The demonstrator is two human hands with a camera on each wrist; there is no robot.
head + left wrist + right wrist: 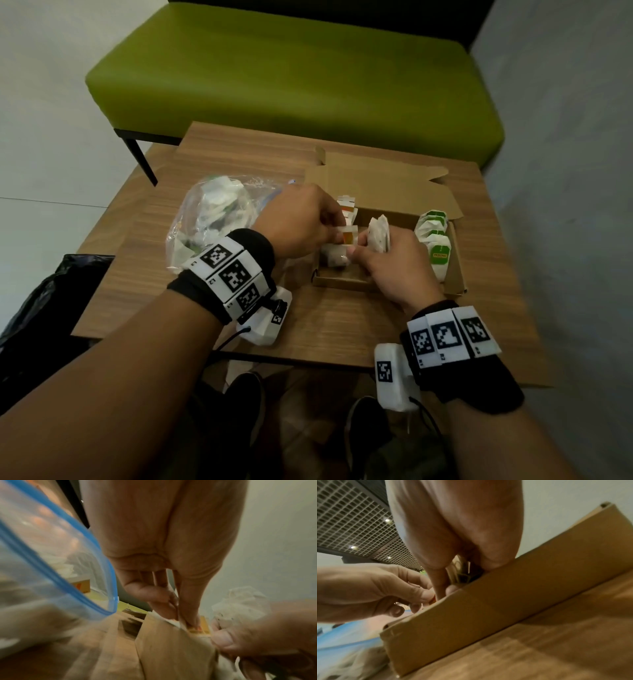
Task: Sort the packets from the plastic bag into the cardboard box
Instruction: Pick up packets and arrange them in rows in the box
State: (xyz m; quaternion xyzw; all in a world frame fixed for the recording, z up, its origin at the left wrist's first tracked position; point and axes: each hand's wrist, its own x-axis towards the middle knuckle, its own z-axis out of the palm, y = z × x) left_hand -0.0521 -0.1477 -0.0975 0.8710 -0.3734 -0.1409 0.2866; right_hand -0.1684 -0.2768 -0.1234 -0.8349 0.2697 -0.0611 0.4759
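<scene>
Both hands work over the cardboard box (387,192), the left hand (301,222) pinching an orange-labelled packet (348,236) and the right hand (394,263) gripping white packets (378,233), so placing seems underway; next, probably release, then reach left into the plastic bag (212,219).

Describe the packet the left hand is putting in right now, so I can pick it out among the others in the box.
On the wooden table, find the open cardboard box right of the plastic bag. At its left end, the left hand pinches a white packet with an orange patch. The right-end packets have green labels; the middle ones look plain white.
</scene>
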